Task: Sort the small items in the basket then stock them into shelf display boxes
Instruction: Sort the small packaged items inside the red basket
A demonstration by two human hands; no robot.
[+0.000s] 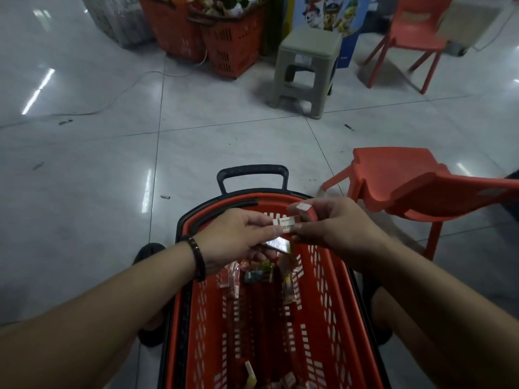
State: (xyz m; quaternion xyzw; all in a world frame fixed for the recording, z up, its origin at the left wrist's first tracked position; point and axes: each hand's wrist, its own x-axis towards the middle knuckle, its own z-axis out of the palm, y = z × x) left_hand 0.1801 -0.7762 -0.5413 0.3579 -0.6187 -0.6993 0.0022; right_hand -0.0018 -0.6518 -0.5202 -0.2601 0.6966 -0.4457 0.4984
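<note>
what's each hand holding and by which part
The left hand pinches a small white-labelled packet by its left end; the right hand pinches its right end and grips a small red box by its sides.

Just right of the grip we see an orange plastic chair (393, 175) on the pale tiled floor (84, 169). Well beyond the grip stands a grey stool (307, 43), with a second orange chair (410, 29) to its right. Beyond-left we find two filled orange baskets (233, 43), a white cable (132, 85), and a cartoon-dog board (328, 12).
</note>
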